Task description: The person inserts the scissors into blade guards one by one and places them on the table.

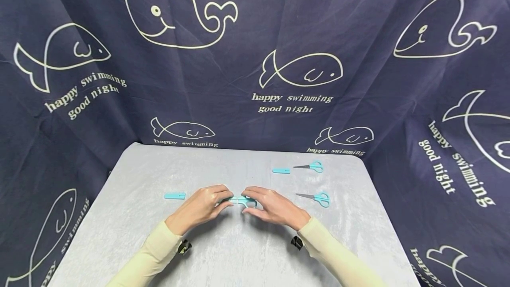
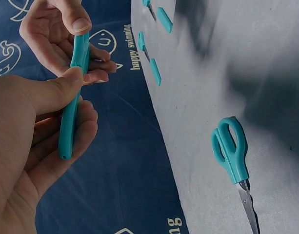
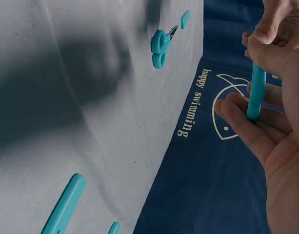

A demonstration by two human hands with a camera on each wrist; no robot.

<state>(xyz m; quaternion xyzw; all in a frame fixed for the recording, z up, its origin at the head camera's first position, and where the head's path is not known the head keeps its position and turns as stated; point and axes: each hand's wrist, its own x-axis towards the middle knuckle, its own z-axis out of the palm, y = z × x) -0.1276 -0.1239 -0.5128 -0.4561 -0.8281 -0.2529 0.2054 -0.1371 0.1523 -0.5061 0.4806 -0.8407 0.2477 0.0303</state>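
Between the two hands, above the table, is a pair of turquoise scissors (image 2: 80,52) seen edge-on, its blades out of sight. My left hand (image 1: 205,203) pinches the turquoise blade cap (image 2: 67,129) with the thumb on top and fingers beneath. My right hand (image 1: 272,205) holds the scissors by the handles. In the wrist views, cap and handles form one nearly straight line. Another pair of scissors (image 2: 232,153) lies on the table, blade bare; my left hand hides it from the head view. A loose cap (image 3: 66,204) appears near my right hand in the right wrist view.
To the right lie two more scissors, the far one (image 1: 312,167) and the nearer one (image 1: 318,198), blades pointing left. Other turquoise caps lie at the left (image 1: 174,195) and toward the back (image 1: 281,171). A dark blue printed curtain (image 1: 239,70) surrounds the grey table (image 1: 243,251).
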